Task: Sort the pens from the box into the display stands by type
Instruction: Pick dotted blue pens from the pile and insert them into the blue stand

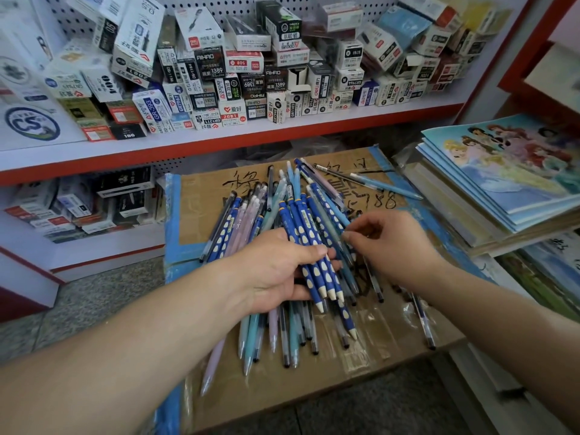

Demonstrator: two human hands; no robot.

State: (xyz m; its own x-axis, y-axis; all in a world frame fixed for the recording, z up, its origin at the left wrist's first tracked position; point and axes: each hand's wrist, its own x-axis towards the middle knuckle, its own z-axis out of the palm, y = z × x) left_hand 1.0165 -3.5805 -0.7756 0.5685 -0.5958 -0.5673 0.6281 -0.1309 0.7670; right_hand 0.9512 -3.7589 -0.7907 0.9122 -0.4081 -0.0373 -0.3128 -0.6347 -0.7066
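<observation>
A heap of mixed pens [276,208] lies on a closed cardboard box [201,215] with blue tape: dark blue ones with white dots, pale blue, pink and clear ones. My left hand [276,271] grips a bundle of the dark blue dotted pens [314,265], tips pointing toward me. My right hand [389,246] is just right of that bundle, its fingertips pinching at a pen in the heap; which pen is hidden by the fingers. Two pens [370,180] lie apart at the far right of the box top.
A red-edged shelf [219,139] behind the box is piled with small pen cartons [238,70]. More cartons [94,202] fill the lower shelf at left. A stack of picture notebooks [502,171] sits on a shelf to the right. Grey floor lies at left.
</observation>
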